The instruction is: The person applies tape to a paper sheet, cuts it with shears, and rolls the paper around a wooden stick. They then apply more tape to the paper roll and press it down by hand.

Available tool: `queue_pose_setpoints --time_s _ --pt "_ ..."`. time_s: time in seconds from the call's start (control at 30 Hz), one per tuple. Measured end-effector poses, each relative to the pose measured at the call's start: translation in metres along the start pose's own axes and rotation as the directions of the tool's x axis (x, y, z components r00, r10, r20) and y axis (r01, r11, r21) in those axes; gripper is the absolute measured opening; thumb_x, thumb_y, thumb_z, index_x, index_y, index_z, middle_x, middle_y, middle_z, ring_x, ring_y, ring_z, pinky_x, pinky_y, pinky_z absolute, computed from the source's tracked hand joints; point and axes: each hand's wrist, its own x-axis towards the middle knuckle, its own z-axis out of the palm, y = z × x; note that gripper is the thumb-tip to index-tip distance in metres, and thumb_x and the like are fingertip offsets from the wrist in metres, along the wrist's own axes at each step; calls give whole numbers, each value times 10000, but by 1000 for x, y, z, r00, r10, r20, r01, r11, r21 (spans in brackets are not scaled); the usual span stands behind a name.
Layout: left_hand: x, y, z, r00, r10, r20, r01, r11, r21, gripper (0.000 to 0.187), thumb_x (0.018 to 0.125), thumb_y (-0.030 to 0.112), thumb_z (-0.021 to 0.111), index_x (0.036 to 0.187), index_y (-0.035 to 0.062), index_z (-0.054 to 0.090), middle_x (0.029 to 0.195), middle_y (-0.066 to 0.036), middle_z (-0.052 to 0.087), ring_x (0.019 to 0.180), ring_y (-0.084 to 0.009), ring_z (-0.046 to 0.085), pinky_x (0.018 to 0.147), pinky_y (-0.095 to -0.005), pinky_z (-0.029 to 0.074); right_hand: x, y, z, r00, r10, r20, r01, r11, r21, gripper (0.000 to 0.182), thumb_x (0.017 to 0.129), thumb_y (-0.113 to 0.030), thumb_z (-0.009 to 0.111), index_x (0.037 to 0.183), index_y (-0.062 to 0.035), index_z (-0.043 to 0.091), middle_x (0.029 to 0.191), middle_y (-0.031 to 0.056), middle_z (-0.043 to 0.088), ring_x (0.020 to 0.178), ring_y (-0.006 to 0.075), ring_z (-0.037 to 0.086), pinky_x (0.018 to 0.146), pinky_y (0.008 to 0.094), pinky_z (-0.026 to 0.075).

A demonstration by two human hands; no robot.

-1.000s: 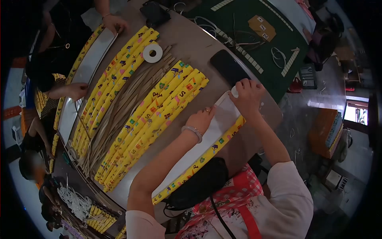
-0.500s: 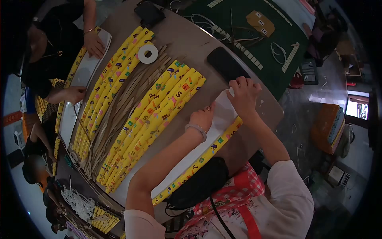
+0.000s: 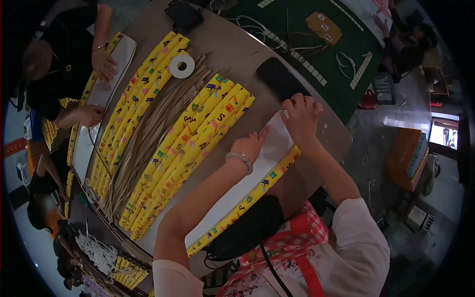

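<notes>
A sheet of wrapping paper [image 3: 236, 194] lies white side up along the table's near side, its yellow patterned edge [image 3: 257, 190] folded over in a long strip. My left hand [image 3: 247, 147], with a bracelet at the wrist, rests on the white side, its index finger stretched toward the paper's end. At that end my right hand [image 3: 302, 115] has its fingers curled closed around the paper's corner. Beside my right hand lies a black phone [image 3: 282, 79]. Several yellow patterned paper rolls [image 3: 198, 143] lie left of my left arm.
Brown flat strips [image 3: 148, 123] lie between two groups of yellow rolls. A tape roll [image 3: 182, 66] rests near their far end. Across the table, a co-worker's hands [image 3: 103, 64] press another white sheet [image 3: 116, 81]. A black bag [image 3: 252, 227] is near my waist.
My left hand has slid slightly left along the paper. My right hand stays at the corner with a small shift. The co-worker's upper hand has moved left and down on their sheet.
</notes>
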Motion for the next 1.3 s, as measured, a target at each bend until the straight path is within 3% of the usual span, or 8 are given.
queue_pose_setpoints --time_s 0.2,0.37,0.5,0.9,0.97,1.03,1.13,1.3 --pt "8 3 -6 992 -30 125 35 999 -37 671 864 49 490 1463 128 200 1093 -189 580 774 -263 677 620 -353 549 4 1 0 999 -38 -31 36 999 -35 256 635 -193 751 843 -205 603 948 -9 507 989 181 469 865 400 241" --pt "-15 -4 12 993 43 -114 -34 996 77 582 853 76 515 1403 75 322 1041 -139 588 816 -237 646 619 -327 542 4 6 -3 993 -104 -56 104 995 -7 245 638 -212 757 832 -206 607 949 -23 510 1001 183 468 862 400 245" --pt "-47 -1 39 953 -6 -302 52 988 146 477 859 98 494 1327 28 430 1035 -104 571 858 -214 605 645 -312 529 -6 7 -8 993 -68 -99 79 990 121 210 650 -209 756 812 -190 624 896 -28 528 976 187 480 850 404 251" --pt "-144 0 70 979 -107 -176 93 992 -85 523 782 147 655 1271 61 493 1104 -118 530 949 -268 571 740 -364 505 -52 -18 -10 986 -147 -80 167 900 403 228 681 -253 754 880 -205 655 861 -46 563 943 162 512 833 382 251" --pt "-118 11 51 894 -235 -381 62 908 -414 466 794 138 658 1236 82 523 1112 -128 554 943 -301 571 777 -382 489 -54 -21 -12 984 -152 -89 175 897 407 230 688 -259 754 892 -209 660 860 -53 567 946 155 516 834 385 251" --pt "-79 19 35 779 -385 -494 75 840 -537 376 804 139 657 1166 80 573 1074 -126 585 910 -313 582 805 -399 475 -55 -24 -16 987 -130 -96 158 906 393 231 695 -254 752 903 -209 662 863 -52 567 950 153 520 831 392 254" --pt "-35 17 30 685 -381 -620 -40 831 -555 239 820 146 641 1046 69 634 981 -105 615 872 -299 593 775 -407 472 -53 -24 -22 984 -143 -102 170 919 355 245 691 -242 758 913 -208 661 866 -52 568 943 158 525 832 395 252" --pt "-19 19 33 725 -392 -567 -53 789 -613 103 819 138 634 877 59 666 869 -77 634 823 -291 594 723 -397 466 -56 -22 -20 990 -121 -78 142 914 381 271 670 -227 782 918 -199 678 945 -46 622 981 183 533 861 409 251"
